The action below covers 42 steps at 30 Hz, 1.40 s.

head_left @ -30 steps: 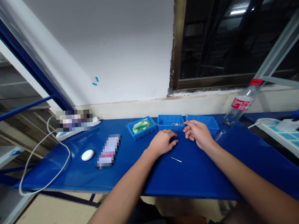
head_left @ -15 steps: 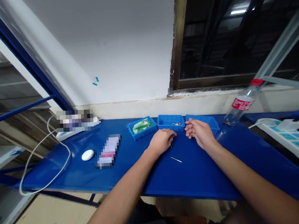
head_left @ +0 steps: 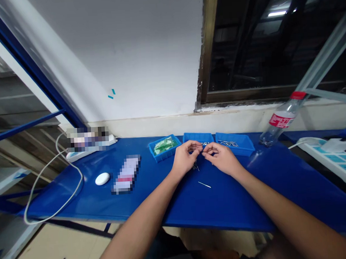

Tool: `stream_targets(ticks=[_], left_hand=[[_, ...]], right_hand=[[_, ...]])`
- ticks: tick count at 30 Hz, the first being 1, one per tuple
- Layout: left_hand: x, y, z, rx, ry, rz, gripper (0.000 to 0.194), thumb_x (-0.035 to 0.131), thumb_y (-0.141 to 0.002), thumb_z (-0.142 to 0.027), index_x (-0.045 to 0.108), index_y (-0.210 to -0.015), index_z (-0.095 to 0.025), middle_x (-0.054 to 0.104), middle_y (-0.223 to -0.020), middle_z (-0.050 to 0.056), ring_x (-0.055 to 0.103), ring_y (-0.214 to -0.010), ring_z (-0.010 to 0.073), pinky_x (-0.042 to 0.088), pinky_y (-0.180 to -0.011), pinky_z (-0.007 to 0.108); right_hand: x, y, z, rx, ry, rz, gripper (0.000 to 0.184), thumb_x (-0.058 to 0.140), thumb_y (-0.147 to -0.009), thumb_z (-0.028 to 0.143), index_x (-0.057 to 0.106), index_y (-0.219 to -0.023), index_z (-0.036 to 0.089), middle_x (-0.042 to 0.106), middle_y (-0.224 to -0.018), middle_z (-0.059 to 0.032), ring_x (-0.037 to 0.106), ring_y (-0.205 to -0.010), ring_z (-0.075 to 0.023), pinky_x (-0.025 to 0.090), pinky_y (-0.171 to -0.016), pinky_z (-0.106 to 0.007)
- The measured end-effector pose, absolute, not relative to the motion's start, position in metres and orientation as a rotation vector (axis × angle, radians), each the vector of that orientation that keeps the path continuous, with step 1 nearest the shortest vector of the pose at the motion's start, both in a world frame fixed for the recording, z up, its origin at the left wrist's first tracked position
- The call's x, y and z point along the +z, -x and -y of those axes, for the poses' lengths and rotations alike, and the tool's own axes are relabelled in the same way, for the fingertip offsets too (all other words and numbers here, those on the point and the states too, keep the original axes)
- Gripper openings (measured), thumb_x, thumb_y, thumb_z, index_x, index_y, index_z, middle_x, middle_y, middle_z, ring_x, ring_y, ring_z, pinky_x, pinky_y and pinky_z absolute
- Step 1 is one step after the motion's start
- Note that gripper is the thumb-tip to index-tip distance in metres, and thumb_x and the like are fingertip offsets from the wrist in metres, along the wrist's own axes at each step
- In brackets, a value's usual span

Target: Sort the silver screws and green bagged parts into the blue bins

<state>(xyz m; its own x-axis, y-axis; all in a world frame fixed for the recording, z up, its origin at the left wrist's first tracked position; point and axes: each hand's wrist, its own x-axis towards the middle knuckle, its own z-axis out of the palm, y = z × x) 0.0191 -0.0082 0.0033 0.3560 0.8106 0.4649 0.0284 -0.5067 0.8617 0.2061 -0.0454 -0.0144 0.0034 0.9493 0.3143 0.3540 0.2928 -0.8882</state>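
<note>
My left hand (head_left: 188, 156) and my right hand (head_left: 220, 158) meet fingertip to fingertip just in front of the middle blue bin (head_left: 198, 136). Both are closed in a pinch; whatever small thing they hold is too small to make out. Beneath the left fingers lie some small metal pieces (head_left: 196, 167), partly covered by the hand. A thin metal rod (head_left: 204, 184) rests on the table nearer to me. Shiny small parts show in the middle bin, mostly behind my fingers. The right blue bin (head_left: 243, 150) contains several slim metal pieces (head_left: 228, 143).
At the left, a blue bin (head_left: 164, 156) holds green-and-white packets (head_left: 165, 144). A blurred-out phone-like slab (head_left: 127, 174) and a white oval object (head_left: 102, 178) lie further left. A clear bottle (head_left: 281, 120) leans at the right, near a power strip (head_left: 334, 157). White cable (head_left: 82, 178) loops over the left edge.
My right hand has moved left and down from the right bin to meet the left hand. The left hand has turned, its thumb now showing, and the small metal pieces below it are more visible.
</note>
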Motion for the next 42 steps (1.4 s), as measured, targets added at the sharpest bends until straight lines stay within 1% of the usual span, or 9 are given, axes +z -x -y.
stream_targets(ticks=[6, 10, 12, 15, 17, 23, 30, 34, 42], left_hand=[[0.002, -0.020, 0.007, 1.202, -1.725, -0.729, 0.017, 0.076, -0.089, -0.025, 0.072, -0.103, -0.015, 0.078, -0.098, 0.009, 0.076, -0.090, 0.0189, 0.061, -0.088, 0.032], [0.004, -0.020, 0.009, 1.163, -1.722, -0.713, 0.028, 0.077, -0.089, -0.033, 0.071, -0.109, -0.014, 0.078, -0.103, 0.011, 0.075, -0.096, 0.0204, 0.060, -0.089, 0.033], [0.007, -0.019, 0.012, 1.138, -1.795, -0.786, 0.035, 0.074, -0.092, -0.040, 0.071, -0.115, -0.014, 0.079, -0.101, 0.011, 0.075, -0.091, 0.0198, 0.060, -0.084, 0.030], [0.011, -0.017, 0.016, 0.988, -1.863, -0.874, 0.048, 0.065, -0.097, -0.052, 0.069, -0.128, -0.016, 0.080, -0.089, 0.007, 0.076, -0.074, 0.0191, 0.060, -0.072, 0.029], [0.012, -0.016, 0.018, 0.916, -1.867, -0.878, 0.054, 0.064, -0.097, -0.056, 0.068, -0.132, -0.016, 0.081, -0.087, 0.007, 0.078, -0.076, 0.0214, 0.061, -0.072, 0.030], [0.008, -0.018, 0.015, 0.959, -1.835, -0.878, 0.052, 0.075, -0.092, -0.038, 0.065, -0.137, -0.015, 0.082, -0.110, 0.010, 0.080, -0.099, 0.0262, 0.063, -0.092, 0.036], [0.004, -0.016, 0.010, 0.997, -1.887, -0.941, 0.065, 0.071, -0.089, -0.012, 0.052, -0.151, -0.018, 0.082, -0.108, 0.006, 0.079, -0.103, 0.0233, 0.063, -0.096, 0.037], [0.006, -0.015, 0.013, 0.972, -2.042, -0.971, 0.070, 0.070, -0.088, -0.010, 0.049, -0.154, -0.020, 0.082, -0.110, 0.005, 0.080, -0.101, 0.0218, 0.063, -0.094, 0.033], [0.009, -0.011, 0.017, 0.828, -2.342, -0.964, 0.060, 0.066, -0.092, -0.018, 0.051, -0.151, -0.021, 0.083, -0.108, 0.004, 0.080, -0.097, 0.0224, 0.062, -0.087, 0.030]], right_hand=[[-0.013, -0.204, 0.046, 0.637, 1.233, 1.613, 0.009, 0.068, -0.083, 0.028, 0.063, -0.089, 0.023, 0.070, -0.084, -0.0018, 0.067, -0.073, -0.0168, 0.050, -0.061, -0.027], [-0.010, -0.201, 0.049, 0.651, 1.219, 1.593, 0.020, 0.067, -0.077, 0.021, 0.058, -0.096, 0.024, 0.064, -0.079, 0.0025, 0.062, -0.065, -0.0139, 0.050, -0.062, -0.027], [-0.009, -0.202, 0.050, 0.641, 1.224, 1.593, 0.025, 0.065, -0.079, 0.021, 0.060, -0.104, 0.024, 0.062, -0.078, 0.0032, 0.061, -0.064, -0.0139, 0.050, -0.061, -0.026], [-0.006, -0.205, 0.051, 0.583, 1.259, 1.596, 0.017, 0.063, -0.085, 0.025, 0.064, -0.101, 0.023, 0.067, -0.079, 0.0008, 0.063, -0.066, -0.0155, 0.049, -0.061, -0.027], [-0.005, -0.207, 0.050, 0.527, 1.278, 1.613, 0.009, 0.064, -0.086, 0.026, 0.067, -0.094, 0.023, 0.071, -0.081, -0.0015, 0.066, -0.070, -0.0171, 0.050, -0.063, -0.029], [-0.004, -0.209, 0.049, 0.399, 1.243, 1.708, 0.012, 0.067, -0.083, 0.022, 0.076, -0.090, 0.023, 0.070, -0.090, -0.0039, 0.065, -0.075, -0.0181, 0.051, -0.066, -0.031], [-0.012, -0.205, 0.047, 0.574, 1.237, 1.636, 0.017, 0.069, -0.088, 0.032, 0.074, -0.101, 0.023, 0.076, -0.099, -0.0058, 0.072, -0.081, -0.0197, 0.057, -0.068, -0.032], [-0.010, -0.205, 0.048, 0.668, 1.240, 1.564, 0.019, 0.069, -0.090, 0.037, 0.072, -0.101, 0.022, 0.077, -0.093, -0.0062, 0.073, -0.085, -0.0221, 0.058, -0.071, -0.033], [0.001, -0.202, 0.056, 0.541, 1.288, 1.720, 0.012, 0.064, -0.090, 0.032, 0.070, -0.090, 0.022, 0.070, -0.079, -0.0018, 0.063, -0.067, -0.0173, 0.049, -0.061, -0.030]])
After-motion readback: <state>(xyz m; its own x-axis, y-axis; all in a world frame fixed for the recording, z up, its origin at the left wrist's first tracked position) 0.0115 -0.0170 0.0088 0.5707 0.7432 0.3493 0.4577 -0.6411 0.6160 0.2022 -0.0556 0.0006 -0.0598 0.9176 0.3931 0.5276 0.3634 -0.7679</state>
